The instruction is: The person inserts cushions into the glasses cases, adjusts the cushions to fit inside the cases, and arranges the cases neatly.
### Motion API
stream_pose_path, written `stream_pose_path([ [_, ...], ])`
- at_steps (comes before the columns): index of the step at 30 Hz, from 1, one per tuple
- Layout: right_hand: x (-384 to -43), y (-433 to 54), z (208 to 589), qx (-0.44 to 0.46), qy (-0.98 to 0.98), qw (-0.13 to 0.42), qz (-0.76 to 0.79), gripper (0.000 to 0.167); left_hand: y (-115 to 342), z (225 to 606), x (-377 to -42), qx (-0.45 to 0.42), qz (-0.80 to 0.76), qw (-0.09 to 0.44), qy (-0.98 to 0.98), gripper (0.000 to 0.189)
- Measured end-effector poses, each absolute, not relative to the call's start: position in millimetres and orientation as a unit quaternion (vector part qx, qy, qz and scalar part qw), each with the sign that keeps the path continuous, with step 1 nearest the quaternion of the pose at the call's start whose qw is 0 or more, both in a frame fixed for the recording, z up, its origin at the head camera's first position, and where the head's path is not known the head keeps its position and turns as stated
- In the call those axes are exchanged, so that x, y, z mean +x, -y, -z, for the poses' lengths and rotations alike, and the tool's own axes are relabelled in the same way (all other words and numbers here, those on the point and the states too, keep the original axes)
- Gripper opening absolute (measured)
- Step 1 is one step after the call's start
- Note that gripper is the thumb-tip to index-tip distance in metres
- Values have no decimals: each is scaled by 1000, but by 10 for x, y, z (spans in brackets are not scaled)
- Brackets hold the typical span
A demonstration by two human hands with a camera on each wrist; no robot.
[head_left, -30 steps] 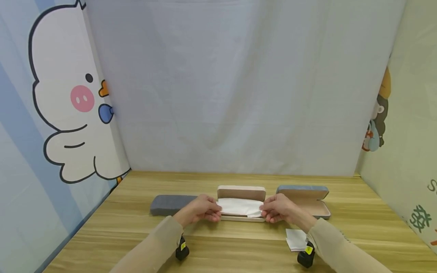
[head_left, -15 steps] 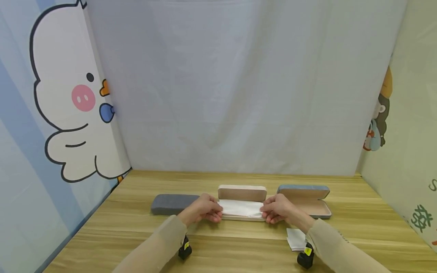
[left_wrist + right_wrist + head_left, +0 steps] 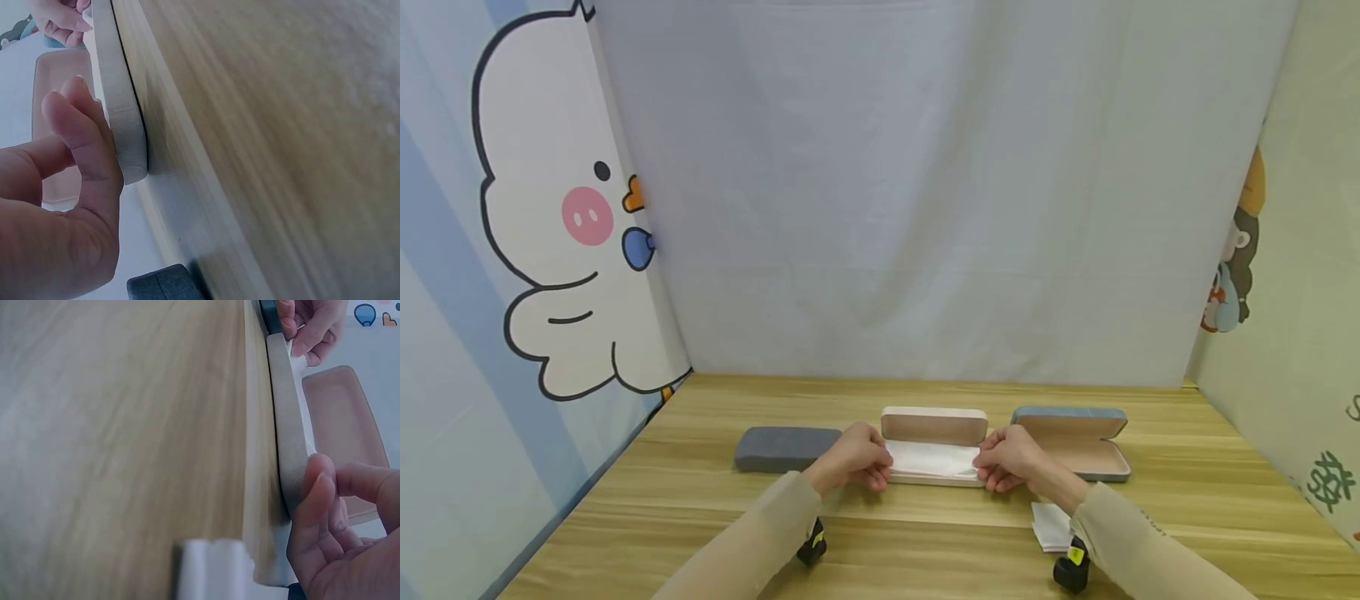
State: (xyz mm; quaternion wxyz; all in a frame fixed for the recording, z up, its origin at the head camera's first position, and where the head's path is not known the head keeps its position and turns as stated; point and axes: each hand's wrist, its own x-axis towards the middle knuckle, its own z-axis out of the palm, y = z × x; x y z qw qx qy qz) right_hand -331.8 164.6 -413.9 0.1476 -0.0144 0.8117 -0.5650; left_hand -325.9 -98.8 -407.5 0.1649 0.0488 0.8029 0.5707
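A cream glasses case (image 3: 934, 427) stands with its lid up in the middle of the table. Along its lower half lies a white cloth (image 3: 931, 459), stretched lengthwise inside the rim. My left hand (image 3: 859, 457) pinches the cloth's left end. At the opposite end, my right hand (image 3: 1009, 458) pinches it between thumb and fingers. In the right wrist view a strip of cloth (image 3: 305, 409) shows above the case's front wall (image 3: 289, 419), with the pink lining of the lid (image 3: 342, 419) behind. Both ends of the cloth are partly hidden by the fingers.
To the left lies a closed grey glasses case (image 3: 782, 448), partly behind my left hand. A blue glasses case (image 3: 1071, 414) stands with its lid raised at the right. A folded white cloth (image 3: 1051, 527) lies near my right wrist on the wooden table (image 3: 925, 550).
The white cloth has sunk lower into the cream case and now looks flatter and straighter. Both hands keep their pinch and have lowered slightly with it.
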Motion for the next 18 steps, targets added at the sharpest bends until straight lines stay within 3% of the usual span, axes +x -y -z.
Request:
stream_pose_path([
  [11, -3305, -1646, 4173, -9, -841, 116, 529, 12, 957, 4089, -3239, 63, -520, 143, -840, 32],
  [18, -3267, -1682, 4141, -6, -835, 122, 536, 16, 1097, 4097, -3315, 89, -514, 186, -833, 21],
])
